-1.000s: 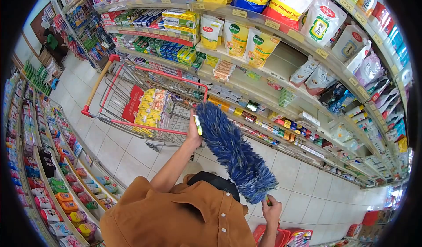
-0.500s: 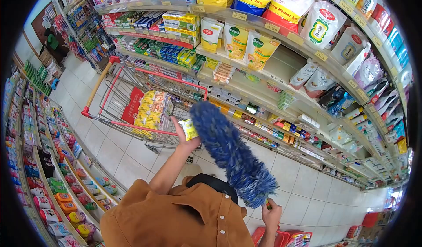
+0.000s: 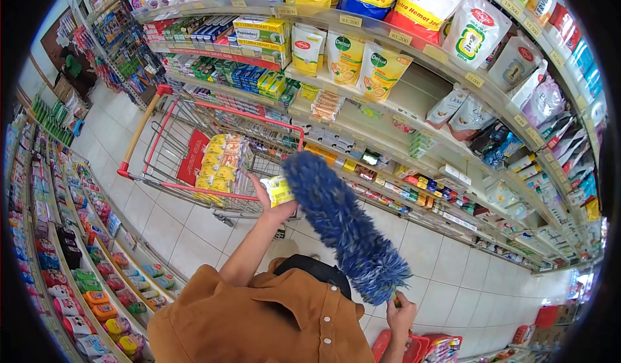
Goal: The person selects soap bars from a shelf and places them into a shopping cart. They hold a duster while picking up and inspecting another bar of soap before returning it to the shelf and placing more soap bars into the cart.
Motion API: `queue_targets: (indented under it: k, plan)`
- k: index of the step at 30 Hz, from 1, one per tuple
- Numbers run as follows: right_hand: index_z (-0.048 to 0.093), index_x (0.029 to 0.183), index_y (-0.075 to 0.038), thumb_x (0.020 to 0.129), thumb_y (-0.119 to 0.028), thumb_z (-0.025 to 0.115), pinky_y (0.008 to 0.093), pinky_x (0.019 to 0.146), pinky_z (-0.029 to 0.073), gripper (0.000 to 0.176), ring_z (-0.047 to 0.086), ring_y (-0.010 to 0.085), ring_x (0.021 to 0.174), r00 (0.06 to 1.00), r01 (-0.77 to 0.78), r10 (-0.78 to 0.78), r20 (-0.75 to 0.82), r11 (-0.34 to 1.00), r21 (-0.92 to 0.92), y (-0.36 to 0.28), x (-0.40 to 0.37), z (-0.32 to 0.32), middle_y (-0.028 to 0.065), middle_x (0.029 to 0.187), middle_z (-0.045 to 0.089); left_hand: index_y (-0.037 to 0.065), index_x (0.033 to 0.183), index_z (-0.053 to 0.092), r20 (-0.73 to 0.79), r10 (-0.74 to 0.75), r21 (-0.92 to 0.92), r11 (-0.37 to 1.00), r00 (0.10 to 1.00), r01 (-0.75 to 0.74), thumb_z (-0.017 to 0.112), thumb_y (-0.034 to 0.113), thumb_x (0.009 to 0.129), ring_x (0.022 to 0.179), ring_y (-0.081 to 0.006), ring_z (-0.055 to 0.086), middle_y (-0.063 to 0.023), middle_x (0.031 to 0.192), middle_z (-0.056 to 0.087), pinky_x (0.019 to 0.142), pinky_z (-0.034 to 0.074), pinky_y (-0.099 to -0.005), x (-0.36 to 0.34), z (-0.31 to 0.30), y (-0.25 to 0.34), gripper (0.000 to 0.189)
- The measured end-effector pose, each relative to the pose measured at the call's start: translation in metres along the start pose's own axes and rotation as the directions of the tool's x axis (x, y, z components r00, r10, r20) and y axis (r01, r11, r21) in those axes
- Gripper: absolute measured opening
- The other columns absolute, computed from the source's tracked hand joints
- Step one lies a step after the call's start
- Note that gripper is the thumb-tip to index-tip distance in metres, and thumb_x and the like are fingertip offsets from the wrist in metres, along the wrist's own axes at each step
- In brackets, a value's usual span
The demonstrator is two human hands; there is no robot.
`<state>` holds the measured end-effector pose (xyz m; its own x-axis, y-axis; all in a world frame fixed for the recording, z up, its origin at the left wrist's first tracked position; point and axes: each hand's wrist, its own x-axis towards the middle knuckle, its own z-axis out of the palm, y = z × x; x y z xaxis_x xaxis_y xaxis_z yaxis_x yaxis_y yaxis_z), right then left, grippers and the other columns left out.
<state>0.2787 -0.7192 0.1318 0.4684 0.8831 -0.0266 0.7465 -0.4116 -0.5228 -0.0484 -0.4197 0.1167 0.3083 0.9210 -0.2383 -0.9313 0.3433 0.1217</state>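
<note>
In my left hand (image 3: 274, 208) lies a small yellow and white packet (image 3: 279, 191), its fingers closed round the packet's side. My right hand (image 3: 401, 310), low and to the right, grips the handle of a fluffy blue duster (image 3: 346, 224). The duster's head slants up and left across the view, its tip overlapping the edge of the packet. Just beyond my left hand stands a shopping cart (image 3: 223, 109) with red rails. Inside it sit stacked yellow packets (image 3: 221, 162).
A long shelf (image 3: 446, 65) of pouches, boxes and soaps curves along the far side. Lower racks of bottles (image 3: 97, 298) run along the left. Tiled floor (image 3: 446, 246) lies between them. A red basket (image 3: 420, 347) is by my right forearm. A person (image 3: 72, 65) is far left.
The view shifts very slightly. My left hand has tilted the packet a little, showing more of its printed face. The duster and right hand stay almost where they were.
</note>
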Motion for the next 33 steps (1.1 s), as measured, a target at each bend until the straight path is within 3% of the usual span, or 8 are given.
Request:
queue_targets:
  k: [3,6,11,14,17,21,27,33]
  plan:
    - [0.07,0.092,0.0,0.073,-0.018,0.074,0.0376,0.055,0.047,0.027,0.061,0.0342,0.055,0.993,-0.11,0.111,-0.025,0.993,0.051,0.012,0.0,0.019,0.0217,0.064,0.061,0.001,0.127,0.052,0.108,-0.015,-0.012,1.0,0.994,0.017,0.032,0.09,0.072,0.105,-0.0298,0.054,-0.0146,0.116,0.058,0.092,0.043,-0.044,0.016,-0.021,-0.002,0.106]
    - [0.068,0.091,0.002,0.077,-0.018,0.072,0.0363,0.052,0.043,0.025,0.052,0.0261,0.048,0.973,-0.223,0.231,-0.021,0.956,0.193,0.032,-0.008,0.052,0.0185,0.058,0.057,0.001,0.126,0.053,-0.275,-0.043,0.204,0.974,0.96,0.102,0.028,0.089,0.074,0.082,-0.0238,0.052,-0.0078,0.084,0.054,0.077,0.044,-0.0382,0.024,-0.036,-0.009,0.105]
    - [0.066,0.087,0.005,0.085,-0.021,0.065,0.0334,0.049,0.036,0.026,0.04,0.0129,0.05,0.941,-0.331,0.34,0.001,0.915,0.229,0.042,-0.029,0.091,0.0114,0.053,0.047,0.008,0.086,0.061,-0.439,-0.129,0.409,0.853,0.889,0.325,0.035,0.082,0.079,0.049,-0.0161,0.046,-0.0022,0.064,0.049,0.045,0.038,-0.0281,0.037,-0.061,-0.005,0.079]
    - [0.066,0.085,0.005,0.086,-0.021,0.064,0.0325,0.048,0.035,0.027,0.04,0.0119,0.051,0.896,-0.429,0.441,0.047,0.837,0.338,0.047,-0.044,0.122,0.0079,0.054,0.049,0.01,0.086,0.059,-0.584,0.111,0.592,0.736,0.804,0.329,0.042,0.074,0.084,0.051,-0.015,0.05,0.0006,0.066,0.051,0.045,0.038,-0.029,0.041,-0.029,-0.002,0.067]
    - [0.066,0.084,0.006,0.088,-0.021,0.062,0.0311,0.047,0.034,0.029,0.039,0.0096,0.051,0.87,-0.47,0.492,0.044,0.799,0.375,0.044,-0.056,0.153,0.0042,0.053,0.049,0.01,0.099,0.058,-0.439,0.039,0.722,0.61,0.898,0.327,0.051,0.063,0.087,0.058,-0.0143,0.055,-0.0006,0.075,0.056,0.048,0.041,-0.0275,0.078,-0.07,0.034,0.055]
    - [0.068,0.084,0.007,0.091,-0.022,0.061,0.0294,0.046,0.031,0.031,0.039,0.0077,0.05,0.806,-0.57,0.579,0.127,0.699,0.431,0.044,-0.071,0.198,0.0023,0.054,0.05,0.009,0.106,0.058,-0.287,-0.056,0.693,0.677,0.956,0.248,0.064,0.037,0.088,0.071,-0.0118,0.057,-0.0016,0.085,0.063,0.057,0.043,-0.0235,0.117,-0.037,0.076,0.034]
    - [0.068,0.086,0.008,0.092,-0.023,0.06,0.0282,0.045,0.031,0.033,0.04,0.0071,0.05,0.751,-0.615,0.646,0.135,0.61,0.499,-0.022,-0.076,0.214,0.0021,0.057,0.053,-0.002,0.113,0.059,-0.01,0.138,0.996,-0.084,0.99,0.022,0.069,0.019,0.085,0.083,-0.0199,0.064,-0.0119,0.101,0.067,0.07,0.051,-0.0321,0.222,-0.012,0.138,0.037]
    - [0.067,0.087,0.01,0.092,-0.024,0.06,0.0294,0.051,0.038,0.035,0.047,0.0103,0.057,0.678,-0.679,0.73,0.092,0.573,0.46,-0.046,-0.108,0.249,0.006,0.063,0.061,-0.004,0.112,0.059,0.4,0.011,0.645,-0.714,0.917,-0.273,0.07,0.021,0.081,0.093,-0.0367,0.063,-0.0243,0.098,0.065,0.081,0.049,-0.0415,0.332,-0.009,0.181,0.04]
